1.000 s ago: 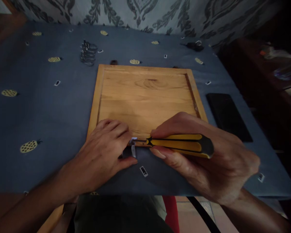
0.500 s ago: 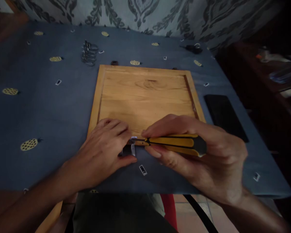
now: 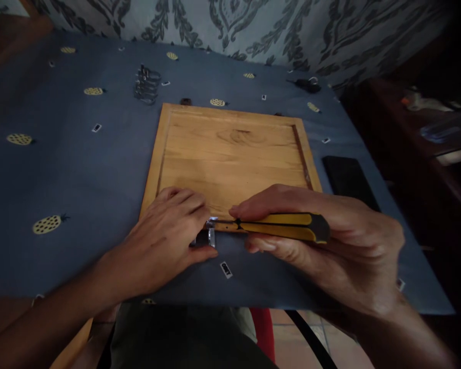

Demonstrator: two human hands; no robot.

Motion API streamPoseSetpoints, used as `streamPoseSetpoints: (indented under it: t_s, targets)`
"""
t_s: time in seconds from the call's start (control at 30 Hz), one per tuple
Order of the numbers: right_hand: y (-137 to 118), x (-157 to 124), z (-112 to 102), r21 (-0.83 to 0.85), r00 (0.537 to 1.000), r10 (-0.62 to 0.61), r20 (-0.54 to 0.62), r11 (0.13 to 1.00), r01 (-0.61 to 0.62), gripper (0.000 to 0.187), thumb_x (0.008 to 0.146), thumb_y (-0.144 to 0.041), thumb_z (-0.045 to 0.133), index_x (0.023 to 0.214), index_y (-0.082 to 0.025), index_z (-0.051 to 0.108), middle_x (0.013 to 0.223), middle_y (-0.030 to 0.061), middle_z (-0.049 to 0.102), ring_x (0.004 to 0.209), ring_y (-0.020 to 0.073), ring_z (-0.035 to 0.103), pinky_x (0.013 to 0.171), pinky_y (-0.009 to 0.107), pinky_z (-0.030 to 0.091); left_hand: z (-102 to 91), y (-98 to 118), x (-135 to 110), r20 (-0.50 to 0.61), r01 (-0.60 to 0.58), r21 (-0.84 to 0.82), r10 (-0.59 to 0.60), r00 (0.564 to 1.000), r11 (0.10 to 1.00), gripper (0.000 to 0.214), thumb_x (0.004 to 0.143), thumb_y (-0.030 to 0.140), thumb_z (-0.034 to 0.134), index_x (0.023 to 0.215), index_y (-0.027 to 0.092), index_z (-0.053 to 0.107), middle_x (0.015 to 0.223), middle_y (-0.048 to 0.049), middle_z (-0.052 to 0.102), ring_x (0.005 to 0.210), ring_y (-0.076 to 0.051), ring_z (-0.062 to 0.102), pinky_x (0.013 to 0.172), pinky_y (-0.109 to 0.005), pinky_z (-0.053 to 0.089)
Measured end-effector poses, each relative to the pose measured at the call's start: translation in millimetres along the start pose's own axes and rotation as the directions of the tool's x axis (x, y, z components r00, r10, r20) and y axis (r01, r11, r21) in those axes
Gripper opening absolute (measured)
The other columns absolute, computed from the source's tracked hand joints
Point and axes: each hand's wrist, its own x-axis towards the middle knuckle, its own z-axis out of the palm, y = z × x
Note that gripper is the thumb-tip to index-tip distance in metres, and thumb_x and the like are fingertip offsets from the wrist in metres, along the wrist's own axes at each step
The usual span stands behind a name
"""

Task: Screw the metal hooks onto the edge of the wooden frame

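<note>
A square wooden panel (image 3: 230, 154) lies flat on a blue cloth-covered table (image 3: 80, 169). My right hand (image 3: 330, 246) is closed round a yellow and black screwdriver (image 3: 284, 227), held level with its tip pointing left at the panel's near edge. The tip meets a small metal fitting (image 3: 208, 233) there. My left hand (image 3: 165, 241) is curled over that fitting, thumb and fingers pinching it against the edge. Most of the fitting is hidden under the fingers.
A black phone (image 3: 348, 177) lies right of the panel. A pile of metal fittings (image 3: 146, 85) sits at the back left, a dark tool (image 3: 305, 83) at the back right. Patterned wallpaper stands behind; dark shelves with clutter are at the right.
My right hand and the screwdriver shifted slightly left then back and turned a little about the handle. The left hand stayed on the fitting. The view drifted slightly.
</note>
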Motion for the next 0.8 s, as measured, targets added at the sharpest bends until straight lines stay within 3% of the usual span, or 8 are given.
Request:
streamPoseSetpoints:
  t_s: [0.1, 0.27, 0.57, 0.8]
  targets:
    - [0.7, 2.3, 3.3, -0.065, 0.999, -0.051, -0.014, 0.997, 0.05, 0.014, 0.088, -0.022, 0.082, 0.099, -0.023, 0.074, 0.088, -0.001, 0.078, 0.078, 0.0156, 0.077, 0.07, 0.025, 0.059, 0.4, -0.1, 0.0, -0.008, -0.015, -0.009, 0.015, 1.0, 1.0, 0.031, 0.085, 0.036, 0.084, 0.103, 0.016, 0.07, 0.101, -0.0051, 0.067, 0.1, -0.028, 0.062, 0.093, -0.047, 0.047]
    - [1.5, 0.5, 5.3, -0.099, 0.992, -0.116, -0.041, 0.989, 0.111, 0.019, 0.086, -0.021, 0.082, 0.102, -0.025, 0.072, 0.084, -0.0002, 0.076, 0.073, 0.0173, 0.075, 0.063, 0.028, 0.057, -1.1, 1.1, 1.1, -0.013, -0.026, -0.009, 0.026, 1.0, 1.0, 0.028, 0.086, 0.036, 0.083, 0.1, 0.014, 0.07, 0.098, -0.0065, 0.067, 0.096, -0.029, 0.062, 0.089, -0.047, 0.047]
    - [-2.3, -3.1, 13.3, -0.181, 0.988, -0.054, -0.145, 0.983, 0.027, 0.017, 0.087, -0.026, 0.082, 0.1, -0.031, 0.072, 0.082, -0.0036, 0.075, 0.067, 0.0176, 0.072, 0.06, 0.032, 0.055, -1.5, 0.5, 0.8, 0.016, -0.006, -0.023, 0.006, 1.0, 1.0, 0.026, 0.089, 0.038, 0.08, 0.102, 0.018, 0.07, 0.101, -0.0054, 0.066, 0.1, -0.028, 0.061, 0.092, -0.047, 0.046]
    - [-3.5, -4.6, 11.5, -0.177, 0.994, -0.063, -0.083, 0.983, 0.048, 0.017, 0.088, -0.026, 0.081, 0.1, -0.027, 0.07, 0.08, -0.0016, 0.072, 0.068, 0.0173, 0.071, 0.058, 0.031, 0.053, -0.8, 1.0, 1.7, 0.005, -0.006, -0.021, 0.007, 1.0, 1.0, 0.026, 0.087, 0.037, 0.082, 0.095, 0.015, 0.069, 0.098, -0.006, 0.065, 0.097, -0.029, 0.062, 0.091, -0.047, 0.045]
